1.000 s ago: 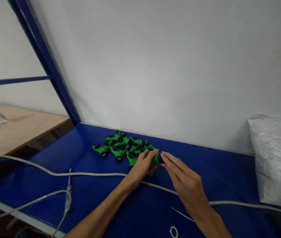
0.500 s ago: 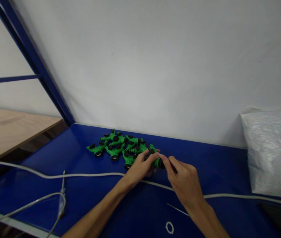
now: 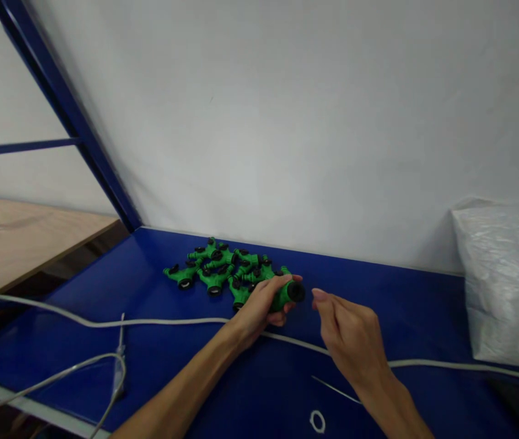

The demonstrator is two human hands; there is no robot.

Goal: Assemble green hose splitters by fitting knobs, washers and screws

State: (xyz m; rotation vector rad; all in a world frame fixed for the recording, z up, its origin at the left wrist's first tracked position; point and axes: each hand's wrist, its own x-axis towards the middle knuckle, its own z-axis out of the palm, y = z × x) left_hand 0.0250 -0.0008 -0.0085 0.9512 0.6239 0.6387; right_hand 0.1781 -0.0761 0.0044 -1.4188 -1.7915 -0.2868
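My left hand (image 3: 259,306) is closed around a green hose splitter (image 3: 281,297), whose black round end points to the right and towards me. Just right of that end, and apart from it, is my right hand (image 3: 353,326). Its thumb and index finger are pinched together; whether something small is between them I cannot make out. Beyond my left hand lies a cluster of several similar green Y-shaped hose splitters (image 3: 214,279) with black valve levers. Part of the held splitter is covered by my fingers.
A white cable (image 3: 168,321) runs across the blue tabletop (image 3: 241,384), passing behind my forearms. Near the front lie a white ring (image 3: 317,421) and a thin white strip (image 3: 336,389). A wrapped package (image 3: 510,286) stands at the right, before the white wall (image 3: 286,122).
My right hand has come away from the splitter, moving right and towards me. In my left hand the splitter has turned, so its black end now faces me more.
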